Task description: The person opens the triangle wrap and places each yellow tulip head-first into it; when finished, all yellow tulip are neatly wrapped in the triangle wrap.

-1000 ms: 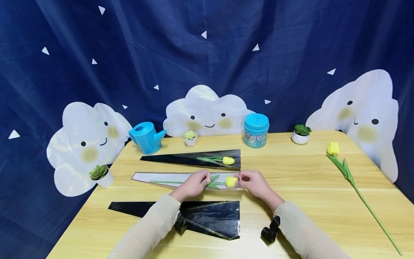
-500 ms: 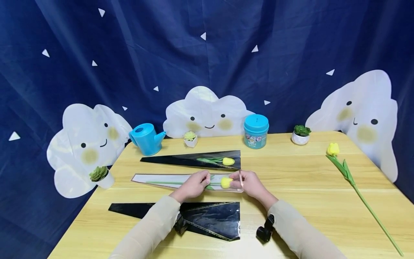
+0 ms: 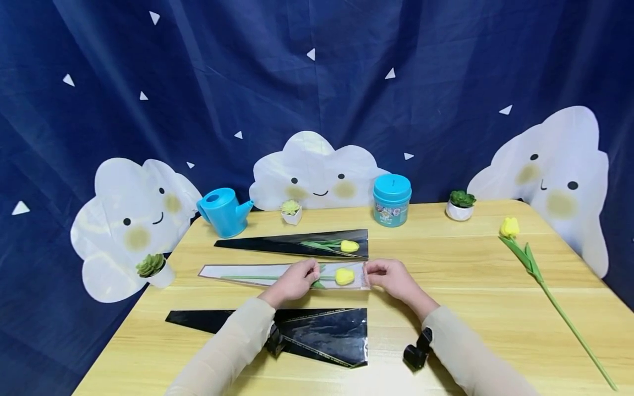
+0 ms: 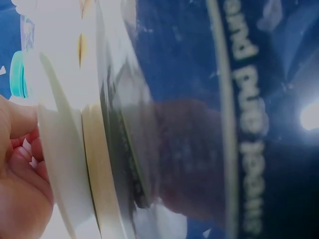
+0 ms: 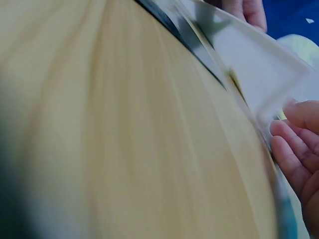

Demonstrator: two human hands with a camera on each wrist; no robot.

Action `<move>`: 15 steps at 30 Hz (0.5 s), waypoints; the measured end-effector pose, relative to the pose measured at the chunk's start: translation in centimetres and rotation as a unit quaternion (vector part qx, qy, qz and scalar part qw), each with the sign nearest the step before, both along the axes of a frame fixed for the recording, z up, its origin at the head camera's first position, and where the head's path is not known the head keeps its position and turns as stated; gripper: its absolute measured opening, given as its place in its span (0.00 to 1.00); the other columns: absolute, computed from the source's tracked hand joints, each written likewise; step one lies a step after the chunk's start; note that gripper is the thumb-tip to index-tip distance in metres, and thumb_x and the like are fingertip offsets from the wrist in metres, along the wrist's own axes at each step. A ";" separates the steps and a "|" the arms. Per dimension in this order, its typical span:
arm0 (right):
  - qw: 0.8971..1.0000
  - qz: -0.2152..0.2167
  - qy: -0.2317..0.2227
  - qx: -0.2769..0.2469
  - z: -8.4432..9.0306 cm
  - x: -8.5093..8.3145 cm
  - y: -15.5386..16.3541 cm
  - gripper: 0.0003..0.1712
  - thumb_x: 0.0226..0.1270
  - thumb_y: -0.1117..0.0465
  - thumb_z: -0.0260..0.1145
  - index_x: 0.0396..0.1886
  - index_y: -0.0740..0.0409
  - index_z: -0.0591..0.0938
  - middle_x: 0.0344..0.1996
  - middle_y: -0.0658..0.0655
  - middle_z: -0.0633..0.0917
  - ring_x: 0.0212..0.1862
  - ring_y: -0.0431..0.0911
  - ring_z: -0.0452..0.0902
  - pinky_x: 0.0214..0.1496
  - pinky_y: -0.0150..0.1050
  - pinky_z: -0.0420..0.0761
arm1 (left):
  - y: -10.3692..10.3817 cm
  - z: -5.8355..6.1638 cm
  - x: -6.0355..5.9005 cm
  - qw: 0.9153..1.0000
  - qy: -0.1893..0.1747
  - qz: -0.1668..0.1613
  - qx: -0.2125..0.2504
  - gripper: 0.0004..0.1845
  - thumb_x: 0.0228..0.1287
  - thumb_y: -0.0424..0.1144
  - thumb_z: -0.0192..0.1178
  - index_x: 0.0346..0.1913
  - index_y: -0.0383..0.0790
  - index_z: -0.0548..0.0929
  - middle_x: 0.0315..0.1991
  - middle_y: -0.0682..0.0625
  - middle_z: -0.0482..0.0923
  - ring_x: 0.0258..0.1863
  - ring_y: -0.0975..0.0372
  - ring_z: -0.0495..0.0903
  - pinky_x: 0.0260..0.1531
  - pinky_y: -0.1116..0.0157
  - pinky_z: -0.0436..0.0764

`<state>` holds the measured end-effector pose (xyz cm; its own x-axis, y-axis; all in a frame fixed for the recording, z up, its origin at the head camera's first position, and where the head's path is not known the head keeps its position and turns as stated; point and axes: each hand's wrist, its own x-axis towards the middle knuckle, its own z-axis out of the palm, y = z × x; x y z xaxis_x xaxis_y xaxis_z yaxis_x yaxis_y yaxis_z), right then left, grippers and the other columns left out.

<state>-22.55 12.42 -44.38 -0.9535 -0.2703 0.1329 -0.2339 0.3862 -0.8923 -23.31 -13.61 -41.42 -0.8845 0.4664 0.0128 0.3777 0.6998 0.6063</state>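
A white flower sleeve with a clear front lies across the middle of the table in the head view. Inside it, a yellow tulip points its bloom toward the wide right end. My left hand pinches the sleeve beside the tulip's leaves and covers part of the stem. At the wide end, my right hand pinches the sleeve's edge between thumb and fingers, just right of the bloom. The right wrist view shows those fingertips at the white edge; the left wrist view is blurred by glare.
A black sleeve holding another yellow tulip lies behind; a second black sleeve lies in front, partly under the left forearm. A loose tulip is at right. A watering can, blue tub and small potted plants stand around the edges.
My right hand first moved left onto the bloom, then drew back right to the sleeve's edge. The tulip has slid slightly left, deeper into the sleeve. The left hand has barely moved.
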 end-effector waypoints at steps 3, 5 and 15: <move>0.999 -0.027 -0.013 0.013 0.2 0.3 2.2 0.13 0.55 0.65 0.69 0.41 0.66 0.83 0.38 0.60 0.85 0.39 0.44 0.79 0.44 0.36 0.77 | -0.1 -0.2 0.0 1.000 -0.004 -0.003 0.009 0.09 0.69 0.33 0.50 0.29 0.41 0.70 0.23 0.52 0.64 0.23 0.62 0.64 0.30 0.65 0.66; 0.998 -0.049 -0.020 0.024 0.4 0.6 3.9 0.15 0.56 0.63 0.69 0.42 0.66 0.82 0.38 0.60 0.84 0.39 0.44 0.79 0.44 0.36 0.77 | -0.2 -0.3 0.1 1.000 -0.013 -0.006 0.017 0.09 0.68 0.32 0.51 0.28 0.41 0.71 0.22 0.53 0.64 0.22 0.63 0.64 0.29 0.66 0.67; 0.983 -0.166 -0.003 0.083 2.4 3.9 13.4 0.22 0.61 0.53 0.66 0.49 0.65 0.80 0.42 0.56 0.84 0.39 0.29 0.73 0.42 0.24 0.71 | -1.8 1.0 2.6 0.999 0.015 -0.005 0.047 0.07 0.66 0.34 0.55 0.43 0.38 0.71 0.32 0.48 0.65 0.30 0.60 0.65 0.32 0.62 0.66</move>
<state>-18.60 25.80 -41.97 -0.9935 0.0388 0.1067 -0.0644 0.5813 -0.8111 -20.70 -15.36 -40.42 -0.8780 0.4714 0.0825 0.4034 0.6362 0.6577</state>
